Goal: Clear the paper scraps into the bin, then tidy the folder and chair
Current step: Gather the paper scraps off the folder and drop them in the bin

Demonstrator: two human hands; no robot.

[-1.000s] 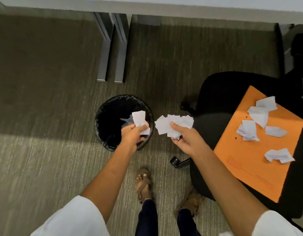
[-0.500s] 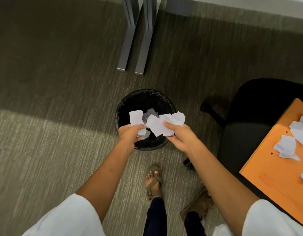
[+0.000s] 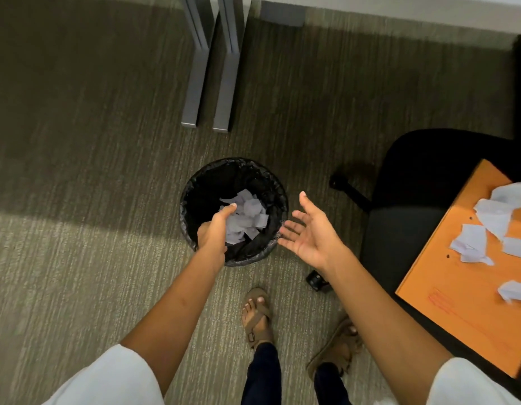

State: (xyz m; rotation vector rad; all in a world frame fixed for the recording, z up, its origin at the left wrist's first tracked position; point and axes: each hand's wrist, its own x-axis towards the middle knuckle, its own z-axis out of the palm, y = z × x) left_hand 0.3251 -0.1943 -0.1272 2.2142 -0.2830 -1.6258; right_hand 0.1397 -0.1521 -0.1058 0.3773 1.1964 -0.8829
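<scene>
A round black bin with a black liner stands on the carpet, with white paper scraps lying inside it. My left hand hovers over the bin's near rim, fingers loosely curled, holding nothing that I can see. My right hand is just right of the bin, palm up, fingers spread and empty. An orange folder lies on the black chair at the right, with several white scraps on top.
Two grey desk legs stand on the carpet beyond the bin. The chair's black base arm and a caster stick out between bin and chair. My sandalled feet are just below the bin.
Both hands held bunches of paper scraps over the bin; now both are empty and the scraps lie inside it. My right hand has swung right of the rim.
</scene>
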